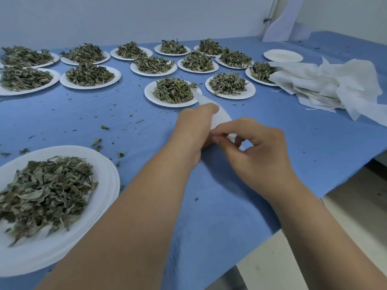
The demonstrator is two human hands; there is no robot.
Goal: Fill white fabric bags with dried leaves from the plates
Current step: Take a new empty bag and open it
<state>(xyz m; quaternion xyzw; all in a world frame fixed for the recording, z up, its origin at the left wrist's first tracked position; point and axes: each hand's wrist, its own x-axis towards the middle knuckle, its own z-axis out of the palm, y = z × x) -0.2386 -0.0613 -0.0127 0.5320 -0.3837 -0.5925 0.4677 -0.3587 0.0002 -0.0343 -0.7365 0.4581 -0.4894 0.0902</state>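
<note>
Stretching under your left hand (194, 130) and right hand (259, 147), the blue bench (209, 195) carries many plates (149, 94) heaped with dried leaves (172, 91), beyond and left of them. A pile of white fabric bags (326, 84) lies beyond your right hand. Both hands pinch one white bag (223, 118) between them, fingers curled.

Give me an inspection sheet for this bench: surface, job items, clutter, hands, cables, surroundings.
Surface: blue cloth covers the table.
Job's things: many plates heaped with dried leaves; near plate stack at left, also heaped; one empty plate far right; pile of white bags near it.
Clutter: leaf crumbs scattered over the cloth.
Hands: left hand and right hand both hold one white bag.
Cables: nothing seen.
Surroundings: pale wall behind; white panel at the far right corner; light floor beyond the table edge.
</note>
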